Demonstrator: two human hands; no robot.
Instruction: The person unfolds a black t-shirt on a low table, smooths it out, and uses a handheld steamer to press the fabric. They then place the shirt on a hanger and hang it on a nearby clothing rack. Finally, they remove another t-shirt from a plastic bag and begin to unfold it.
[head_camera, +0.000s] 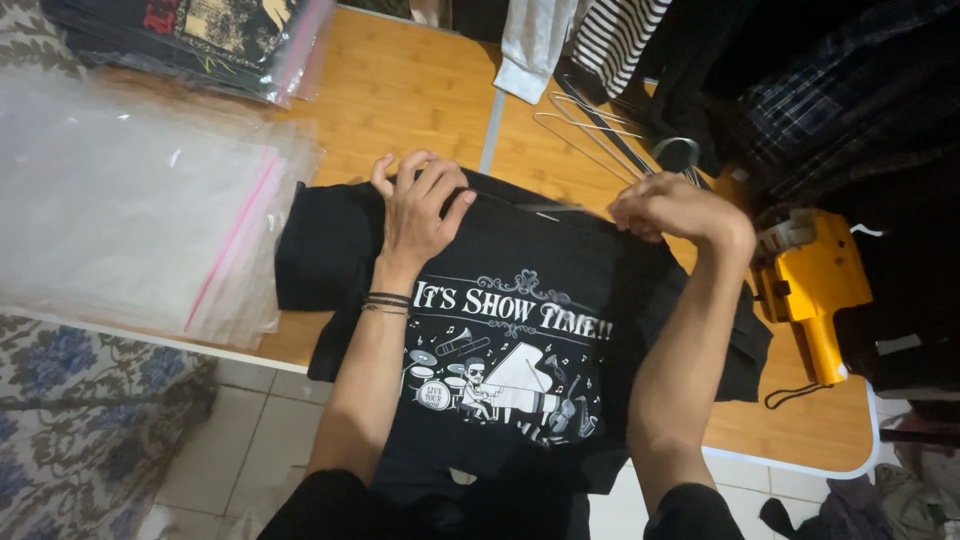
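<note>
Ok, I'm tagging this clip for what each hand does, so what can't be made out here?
Head view:
- Right hand: fingers curl under at the black T-shirt collar; its grip is hidden.
- Left hand: palm covers the cloth beneath.
- Shirt hem: hidden by both forearms and the bottom edge.
- Wire hangers: hooks disappear under dark hanging clothes.
- Yellow tagging gun: partly covered by clothes.

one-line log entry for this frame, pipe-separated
left hand: flat on black T-shirt | right hand: pinching shirt's top edge | shirt: print up on wooden table | nearby: clear bags, yellow tagging gun

Clear bags (140, 200) with a pink strip are lying left of the left hand (420, 215); a bagged shirt (215, 40) is seen beyond.
</note>
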